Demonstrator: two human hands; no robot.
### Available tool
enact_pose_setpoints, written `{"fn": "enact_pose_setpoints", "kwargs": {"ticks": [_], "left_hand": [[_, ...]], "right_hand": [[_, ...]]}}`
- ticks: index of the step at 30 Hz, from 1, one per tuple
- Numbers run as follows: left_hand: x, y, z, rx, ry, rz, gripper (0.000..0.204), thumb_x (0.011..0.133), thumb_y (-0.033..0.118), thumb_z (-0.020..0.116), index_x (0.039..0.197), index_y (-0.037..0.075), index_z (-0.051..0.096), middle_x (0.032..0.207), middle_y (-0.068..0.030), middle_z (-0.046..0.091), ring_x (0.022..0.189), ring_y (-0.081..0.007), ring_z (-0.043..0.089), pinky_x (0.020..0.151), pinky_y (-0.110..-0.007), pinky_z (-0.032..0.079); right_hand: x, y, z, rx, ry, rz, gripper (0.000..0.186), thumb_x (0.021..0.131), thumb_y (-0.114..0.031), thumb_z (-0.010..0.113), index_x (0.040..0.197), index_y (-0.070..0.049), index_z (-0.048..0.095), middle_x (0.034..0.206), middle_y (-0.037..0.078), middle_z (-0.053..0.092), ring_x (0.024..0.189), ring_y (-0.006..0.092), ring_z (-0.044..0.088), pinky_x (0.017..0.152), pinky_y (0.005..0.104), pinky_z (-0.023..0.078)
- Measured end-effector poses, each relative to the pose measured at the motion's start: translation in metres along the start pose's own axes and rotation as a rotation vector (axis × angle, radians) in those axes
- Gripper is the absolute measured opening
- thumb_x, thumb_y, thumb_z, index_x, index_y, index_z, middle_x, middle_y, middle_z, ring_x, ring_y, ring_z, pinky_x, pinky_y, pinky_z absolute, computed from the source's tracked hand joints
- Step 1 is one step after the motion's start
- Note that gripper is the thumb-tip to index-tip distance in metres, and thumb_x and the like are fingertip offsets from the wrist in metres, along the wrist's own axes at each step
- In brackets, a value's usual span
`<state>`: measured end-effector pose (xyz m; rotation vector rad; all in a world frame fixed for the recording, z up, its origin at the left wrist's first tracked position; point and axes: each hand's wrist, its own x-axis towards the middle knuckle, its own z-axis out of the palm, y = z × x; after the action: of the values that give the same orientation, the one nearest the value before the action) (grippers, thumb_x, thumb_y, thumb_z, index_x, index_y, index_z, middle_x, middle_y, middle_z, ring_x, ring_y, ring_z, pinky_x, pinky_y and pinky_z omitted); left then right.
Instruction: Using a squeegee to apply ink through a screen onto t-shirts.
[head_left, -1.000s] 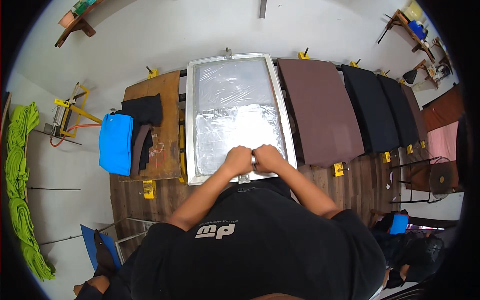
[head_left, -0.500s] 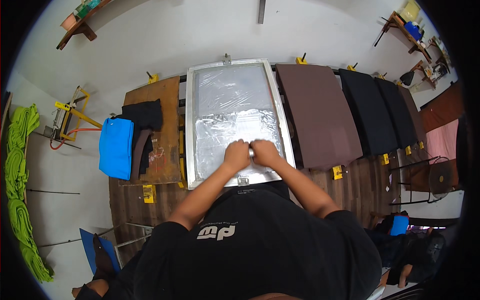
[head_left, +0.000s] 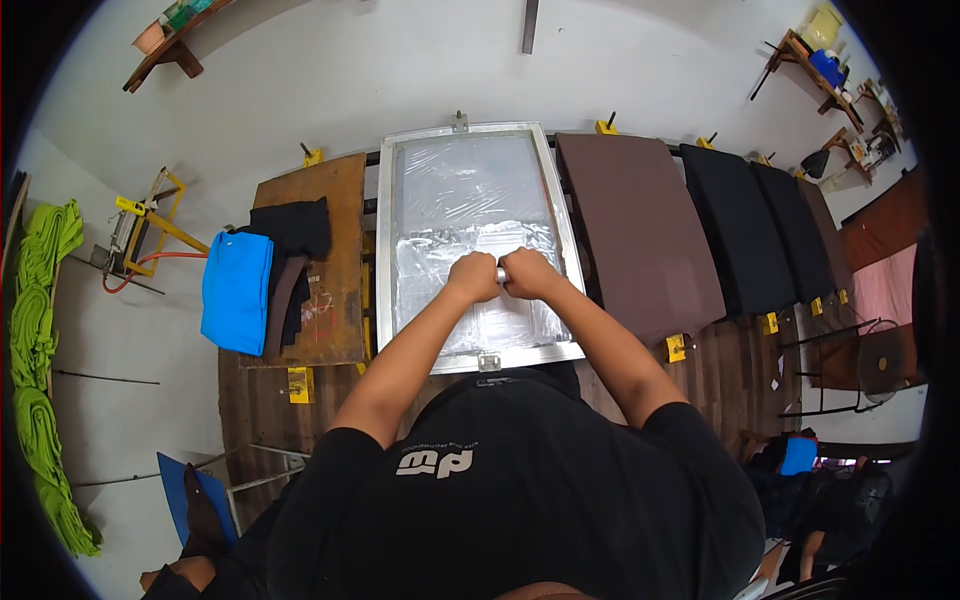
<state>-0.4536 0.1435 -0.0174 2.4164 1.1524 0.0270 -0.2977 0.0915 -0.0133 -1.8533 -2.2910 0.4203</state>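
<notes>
In front of me lies a silk screen with a silver metal frame (head_left: 386, 250) and a wrinkled, clear film (head_left: 465, 185) over its mesh. My left hand (head_left: 474, 277) and my right hand (head_left: 530, 274) are closed side by side above the screen's middle. Both wrap round a squeegee (head_left: 501, 275). Only a short silvery bit of its handle shows between the fists; the rest is hidden by my hands. Both arms stretch forward over the near edge of the frame, where a metal clamp (head_left: 488, 362) sits.
Left is a wooden board (head_left: 340, 260) with a folded blue shirt (head_left: 236, 293) and dark cloth (head_left: 290, 228). To the right, boards carry brown cloth (head_left: 645, 235) and black cloth (head_left: 730, 225). Green cloth bundles (head_left: 35, 330) hang far left. Other people are at the lower edges.
Both hands have moved away from me up the screen, still gripping the squeegee, and my arms are straighter. The head view has shifted slightly.
</notes>
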Motion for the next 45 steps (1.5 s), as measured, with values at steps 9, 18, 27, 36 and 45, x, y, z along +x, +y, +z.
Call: {"fn": "enact_pose_setpoints", "kwargs": {"ticks": [9, 18, 27, 36, 45], "left_hand": [[-0.038, 0.016, 0.011, 0.069, -0.186, 0.086, 0.026, 0.067, 0.018, 0.068, 0.084, 0.000, 0.076, 0.088, -0.0246, 0.073, 0.087, -0.0381, 0.073, 0.082, -0.046, 0.059], [-0.072, 0.031, 0.009, -0.034, -0.375, 0.023, 0.031, 0.070, 0.027, 0.072, 0.085, 0.000, 0.076, 0.092, -0.0241, 0.074, 0.089, -0.0383, 0.073, 0.083, -0.045, 0.058], [-0.045, 0.000, 0.038, 0.024, 0.248, 0.176, 0.017, 0.076, 0.012, 0.065, 0.088, 0.002, 0.072, 0.088, -0.0203, 0.068, 0.082, -0.0387, 0.067, 0.077, -0.049, 0.055], [-0.096, 0.026, 0.027, -0.093, -0.150, 0.057, 0.021, 0.068, 0.016, 0.067, 0.084, 0.003, 0.074, 0.082, -0.0222, 0.071, 0.082, -0.0408, 0.070, 0.078, -0.047, 0.057], [-0.004, 0.000, 0.007, 0.081, -0.025, 0.038, 0.024, 0.068, 0.016, 0.073, 0.086, 0.001, 0.076, 0.091, -0.0241, 0.073, 0.086, -0.0387, 0.073, 0.079, -0.045, 0.060]], "right_hand": [[-0.041, -0.013, 0.014, 0.018, -0.172, -0.033, 0.018, 0.065, -0.017, 0.073, 0.079, -0.007, 0.075, 0.079, 0.021, 0.071, 0.078, 0.0398, 0.070, 0.073, 0.0469, 0.058], [-0.075, -0.026, 0.011, 0.137, -0.334, 0.006, 0.018, 0.066, -0.019, 0.074, 0.076, -0.004, 0.073, 0.079, 0.022, 0.071, 0.080, 0.0386, 0.071, 0.075, 0.0450, 0.057], [-0.042, -0.016, 0.028, 0.054, 0.135, -0.023, 0.014, 0.070, -0.009, 0.068, 0.083, -0.005, 0.069, 0.083, 0.018, 0.071, 0.080, 0.0382, 0.069, 0.073, 0.0486, 0.056], [-0.096, -0.041, 0.028, 0.055, -0.171, 0.067, 0.017, 0.066, -0.016, 0.072, 0.079, -0.004, 0.072, 0.080, 0.022, 0.071, 0.078, 0.0390, 0.071, 0.073, 0.0471, 0.058], [-0.012, -0.006, 0.009, 0.048, 0.009, 0.061, 0.018, 0.066, -0.013, 0.070, 0.082, -0.008, 0.074, 0.080, 0.020, 0.071, 0.078, 0.0400, 0.070, 0.074, 0.0480, 0.058]]}}
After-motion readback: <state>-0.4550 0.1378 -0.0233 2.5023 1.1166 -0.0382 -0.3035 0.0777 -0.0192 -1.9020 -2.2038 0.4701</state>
